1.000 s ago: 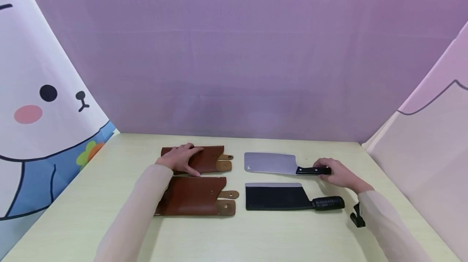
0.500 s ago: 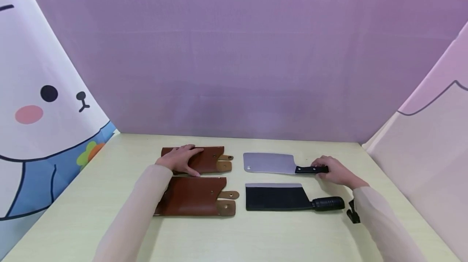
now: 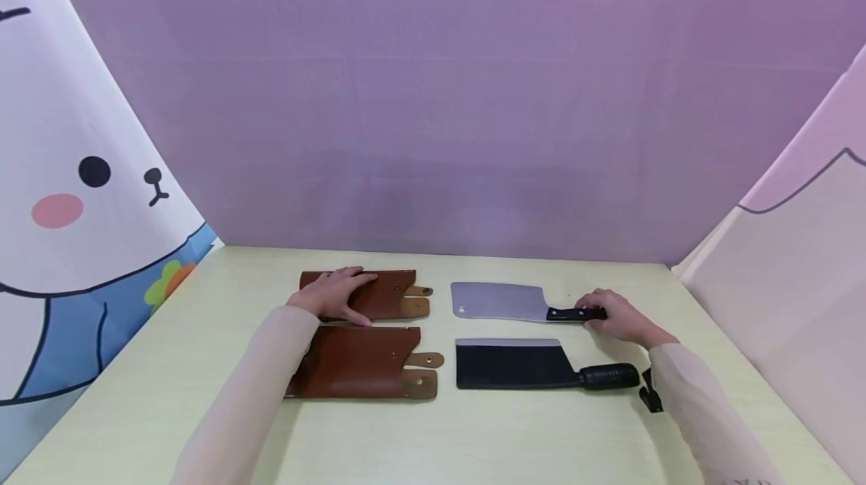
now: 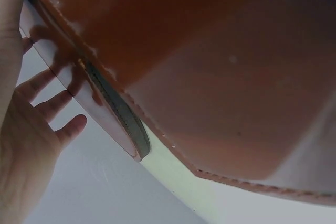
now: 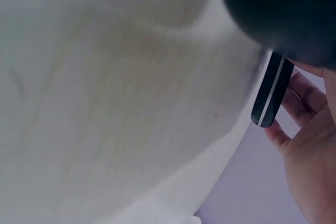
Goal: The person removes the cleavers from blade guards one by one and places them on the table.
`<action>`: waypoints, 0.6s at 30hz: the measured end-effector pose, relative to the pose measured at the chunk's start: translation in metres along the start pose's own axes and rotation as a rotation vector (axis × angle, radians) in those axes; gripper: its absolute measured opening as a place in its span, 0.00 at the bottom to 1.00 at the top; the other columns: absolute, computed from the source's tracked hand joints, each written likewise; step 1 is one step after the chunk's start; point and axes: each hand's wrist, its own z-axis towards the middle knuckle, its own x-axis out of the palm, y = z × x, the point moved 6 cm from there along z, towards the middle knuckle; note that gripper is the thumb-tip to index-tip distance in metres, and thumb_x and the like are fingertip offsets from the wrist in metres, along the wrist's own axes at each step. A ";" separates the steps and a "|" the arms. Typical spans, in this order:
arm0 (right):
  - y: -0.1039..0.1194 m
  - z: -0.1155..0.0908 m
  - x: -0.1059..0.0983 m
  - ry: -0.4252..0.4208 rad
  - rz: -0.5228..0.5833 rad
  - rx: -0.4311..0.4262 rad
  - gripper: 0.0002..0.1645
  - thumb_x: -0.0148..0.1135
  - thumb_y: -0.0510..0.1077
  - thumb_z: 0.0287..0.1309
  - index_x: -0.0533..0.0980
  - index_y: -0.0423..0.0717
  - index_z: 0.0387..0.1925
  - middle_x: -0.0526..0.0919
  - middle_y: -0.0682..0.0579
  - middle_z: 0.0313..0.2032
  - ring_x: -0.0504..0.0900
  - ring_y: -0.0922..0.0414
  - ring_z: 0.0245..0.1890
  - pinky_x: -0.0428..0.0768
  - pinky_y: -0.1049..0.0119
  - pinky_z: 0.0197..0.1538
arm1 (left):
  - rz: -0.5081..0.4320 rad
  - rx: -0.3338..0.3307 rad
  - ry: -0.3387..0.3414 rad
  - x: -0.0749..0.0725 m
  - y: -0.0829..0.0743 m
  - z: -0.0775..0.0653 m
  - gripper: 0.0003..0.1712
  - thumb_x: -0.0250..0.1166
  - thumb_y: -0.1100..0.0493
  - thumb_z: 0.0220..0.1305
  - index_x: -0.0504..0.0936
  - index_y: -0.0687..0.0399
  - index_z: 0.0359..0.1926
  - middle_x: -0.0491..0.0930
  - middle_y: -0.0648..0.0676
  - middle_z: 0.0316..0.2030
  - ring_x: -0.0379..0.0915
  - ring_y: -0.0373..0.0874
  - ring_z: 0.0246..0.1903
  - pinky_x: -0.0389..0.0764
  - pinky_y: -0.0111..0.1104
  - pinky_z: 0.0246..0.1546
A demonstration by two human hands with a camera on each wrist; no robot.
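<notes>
In the head view my left hand (image 3: 333, 295) rests, fingers spread, on the far brown leather knife sheath (image 3: 387, 293). The nearer, larger sheath (image 3: 358, 363) lies in front of it; its stitched brown side fills much of the left wrist view. My right hand (image 3: 619, 317) holds a silver-bladed cleaver (image 3: 501, 301) by its black riveted handle (image 5: 271, 93), blade lying flat and pointing left. A second cleaver (image 3: 514, 365), with a black blade and pale edge strip, lies in front of it. Its thick ribbed handle looms dark in the right wrist view.
Both sheaths have open ends and strap tabs facing right, towards the cleavers. A pale table (image 3: 473, 440) bears everything. A purple backdrop (image 3: 433, 131) rises behind the table's far edge, with printed cloth at both sides. A black strap piece (image 3: 651, 392) is at the right sleeve.
The right hand and the silver cleaver have shifted slightly left since a second ago, then stayed nearly still. My left hand and the sheaths have not visibly moved.
</notes>
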 end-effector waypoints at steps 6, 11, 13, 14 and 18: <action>-0.003 0.000 0.003 0.004 0.006 0.012 0.15 0.64 0.32 0.44 0.78 0.39 0.39 0.79 0.48 0.35 0.73 0.55 0.36 0.70 0.57 0.41 | 0.008 0.006 -0.008 0.000 0.000 0.001 0.54 0.66 0.32 0.43 0.58 0.49 0.68 0.54 0.65 0.67 0.51 0.63 0.65 0.54 0.61 0.59; -0.004 0.000 0.004 0.010 0.015 0.028 0.16 0.65 0.32 0.45 0.78 0.40 0.40 0.78 0.49 0.34 0.73 0.54 0.35 0.70 0.56 0.40 | 0.003 -0.002 -0.006 0.000 0.000 0.000 0.53 0.67 0.33 0.44 0.58 0.49 0.68 0.54 0.64 0.67 0.51 0.62 0.65 0.53 0.61 0.59; -0.003 0.000 0.003 0.013 0.017 0.036 0.16 0.65 0.33 0.45 0.78 0.40 0.40 0.78 0.49 0.34 0.73 0.54 0.36 0.70 0.55 0.40 | -0.001 -0.004 -0.005 0.000 0.000 0.000 0.53 0.67 0.33 0.44 0.58 0.49 0.68 0.54 0.64 0.67 0.50 0.62 0.66 0.53 0.61 0.59; -0.003 0.000 0.003 0.012 0.017 0.038 0.16 0.65 0.33 0.45 0.77 0.40 0.40 0.78 0.49 0.34 0.73 0.54 0.36 0.70 0.55 0.40 | -0.003 -0.004 -0.006 0.000 0.000 -0.001 0.53 0.67 0.33 0.44 0.58 0.49 0.68 0.54 0.64 0.67 0.50 0.62 0.66 0.53 0.62 0.59; -0.002 -0.002 0.004 0.005 0.015 0.039 0.16 0.65 0.32 0.45 0.77 0.40 0.40 0.78 0.48 0.35 0.74 0.53 0.36 0.71 0.54 0.41 | 0.003 0.009 -0.015 0.000 0.000 0.000 0.53 0.67 0.33 0.43 0.59 0.50 0.67 0.54 0.65 0.67 0.50 0.62 0.66 0.54 0.62 0.58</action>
